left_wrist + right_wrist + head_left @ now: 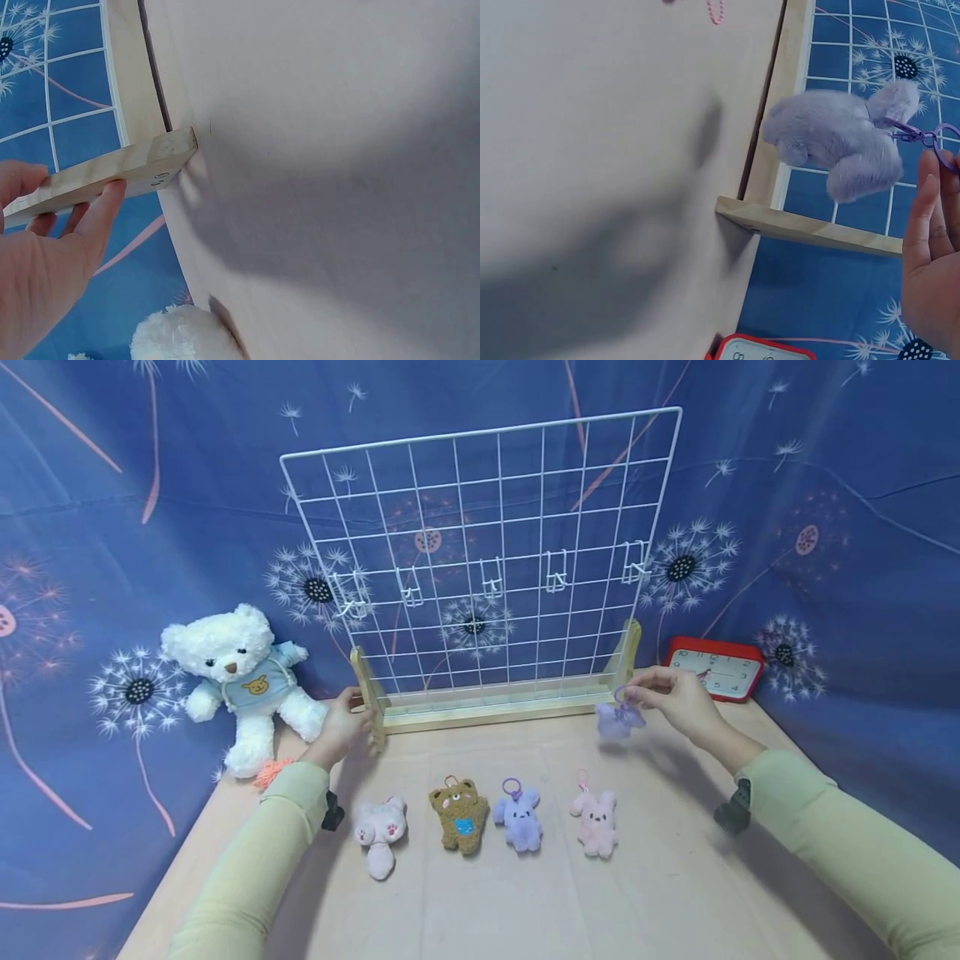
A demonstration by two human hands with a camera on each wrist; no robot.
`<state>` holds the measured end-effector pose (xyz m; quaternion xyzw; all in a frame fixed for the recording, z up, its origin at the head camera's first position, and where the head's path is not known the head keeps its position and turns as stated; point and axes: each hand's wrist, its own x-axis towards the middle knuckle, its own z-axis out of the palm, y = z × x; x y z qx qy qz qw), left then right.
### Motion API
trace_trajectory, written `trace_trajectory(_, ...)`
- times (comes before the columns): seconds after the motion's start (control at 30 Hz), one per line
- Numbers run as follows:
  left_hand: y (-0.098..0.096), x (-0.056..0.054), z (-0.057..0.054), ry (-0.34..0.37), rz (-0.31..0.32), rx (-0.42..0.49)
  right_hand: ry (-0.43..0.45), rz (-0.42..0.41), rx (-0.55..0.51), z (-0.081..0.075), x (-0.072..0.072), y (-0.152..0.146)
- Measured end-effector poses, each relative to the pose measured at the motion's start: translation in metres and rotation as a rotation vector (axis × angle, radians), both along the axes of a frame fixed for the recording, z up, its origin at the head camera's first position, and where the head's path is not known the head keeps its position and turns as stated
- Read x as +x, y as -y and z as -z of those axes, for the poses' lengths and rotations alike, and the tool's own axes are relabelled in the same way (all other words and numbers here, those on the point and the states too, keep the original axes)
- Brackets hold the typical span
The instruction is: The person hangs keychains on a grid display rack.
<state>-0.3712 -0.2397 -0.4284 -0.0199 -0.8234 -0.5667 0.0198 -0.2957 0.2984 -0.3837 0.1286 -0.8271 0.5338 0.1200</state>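
Observation:
My left hand [341, 728] grips the left wooden upright [367, 693] of a stand that carries a white wire grid [480, 502]. In the left wrist view, thumb and fingers lie on opposite faces of that wooden piece [154, 154]. By its purple ring [946, 142], my right hand [682, 703] pinches a fluffy lilac plush keychain [619, 722], which dangles near the stand's right end. White hooks [556, 578] sit in a row on the grid. In front lie a pale paw-print plush [380, 835], a brown bear [459, 817], a purple plush [522, 823] and a pink plush [597, 827].
At the left, a white teddy bear [251, 693] in a blue hoodie leans on the backdrop, with an orange tuft [272, 772] by its foot. Behind my right hand stands a red clock [716, 668]. Blue dandelion-print fabric [82, 610] surrounds the table [480, 914].

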Motion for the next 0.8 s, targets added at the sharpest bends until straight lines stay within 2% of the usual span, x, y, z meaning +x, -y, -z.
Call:
trace_trajectory(0.5, -0.001, 0.002, -0.001, 0.005, -0.001, 0.000, -0.062, 0.036, 0.013, -0.022, -0.008, -0.003)
trace_trajectory(0.8, -0.002, 0.004, -0.001, -0.001, 0.001, -0.014, -0.064, 0.086, 0.037, -0.037, -0.008, -0.001)
